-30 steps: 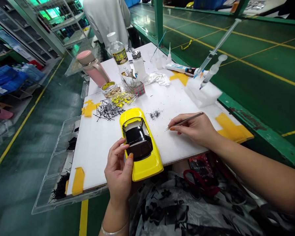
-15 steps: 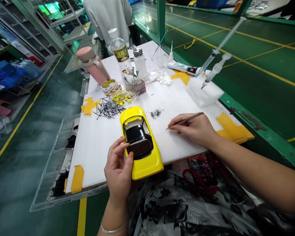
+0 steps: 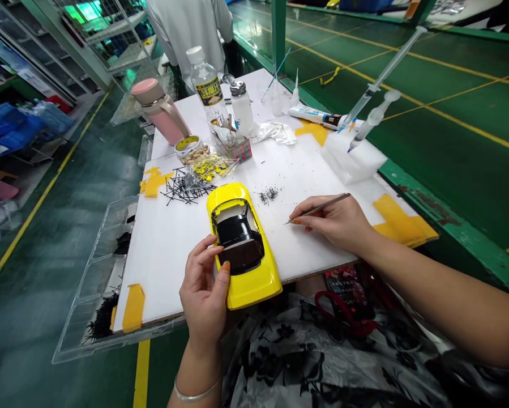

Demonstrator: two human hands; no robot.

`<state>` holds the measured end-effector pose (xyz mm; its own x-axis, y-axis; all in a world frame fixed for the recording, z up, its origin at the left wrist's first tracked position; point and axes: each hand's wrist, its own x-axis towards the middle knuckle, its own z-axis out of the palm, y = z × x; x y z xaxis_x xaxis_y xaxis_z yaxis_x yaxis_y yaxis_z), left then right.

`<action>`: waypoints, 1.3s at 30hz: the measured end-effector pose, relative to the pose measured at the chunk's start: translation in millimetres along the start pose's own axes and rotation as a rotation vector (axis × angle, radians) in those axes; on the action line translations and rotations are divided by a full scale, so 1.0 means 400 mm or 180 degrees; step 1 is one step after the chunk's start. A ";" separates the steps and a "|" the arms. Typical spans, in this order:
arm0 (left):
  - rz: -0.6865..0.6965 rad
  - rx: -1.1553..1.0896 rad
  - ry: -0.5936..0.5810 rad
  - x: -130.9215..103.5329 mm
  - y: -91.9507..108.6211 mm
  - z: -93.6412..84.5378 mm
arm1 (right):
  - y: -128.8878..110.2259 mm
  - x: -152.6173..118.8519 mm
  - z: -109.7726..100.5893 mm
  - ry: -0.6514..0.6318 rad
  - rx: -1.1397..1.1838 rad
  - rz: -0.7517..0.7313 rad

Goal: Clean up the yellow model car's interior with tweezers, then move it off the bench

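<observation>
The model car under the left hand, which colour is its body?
Yellow body, with a black roof; head view.

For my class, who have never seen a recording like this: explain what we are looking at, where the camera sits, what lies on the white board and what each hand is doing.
There is no machine here: a person works with two bare hands, and the one camera sits on that person's head, looking forward and down. The left hand grips the side of a yellow model car with a black cabin, which lies on a white work board. The right hand rests on the board and holds thin metal tweezers, tips pointing towards the car. Between them lies a small heap of tiny black parts. Further back are a scatter of thin black sticks, a pink flask, a clear plastic bottle, a tube and two syringes stuck in a foam block. Another person in white stands beyond the board.
</observation>
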<state>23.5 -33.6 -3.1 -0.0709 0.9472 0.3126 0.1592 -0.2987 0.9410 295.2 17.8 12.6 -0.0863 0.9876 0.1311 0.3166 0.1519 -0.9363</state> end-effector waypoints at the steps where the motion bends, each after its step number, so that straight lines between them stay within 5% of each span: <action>1: -0.0004 -0.0002 0.0006 0.000 0.000 0.000 | 0.001 -0.001 0.000 0.0013 -0.0002 -0.0031; 10: -0.0005 0.0015 0.0017 -0.001 0.000 0.000 | -0.004 -0.006 0.006 0.0068 -0.0109 -0.0475; 33: 0.0026 0.0044 -0.0026 0.000 -0.001 -0.003 | -0.008 -0.003 0.007 0.0077 -0.0313 -0.0683; 36: 0.0019 0.0041 -0.0020 0.001 0.000 -0.003 | -0.012 -0.014 0.003 0.0120 -0.0502 -0.0969; 39: 0.0016 0.0035 -0.0010 0.001 0.001 -0.002 | -0.014 -0.041 0.000 0.0052 -0.0864 -0.1751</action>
<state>22.6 -33.5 -2.6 -0.0668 0.9461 0.3169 0.1704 -0.3021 0.9379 294.9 0.6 15.9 -0.2917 0.7617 0.5786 0.4593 0.6422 -0.6138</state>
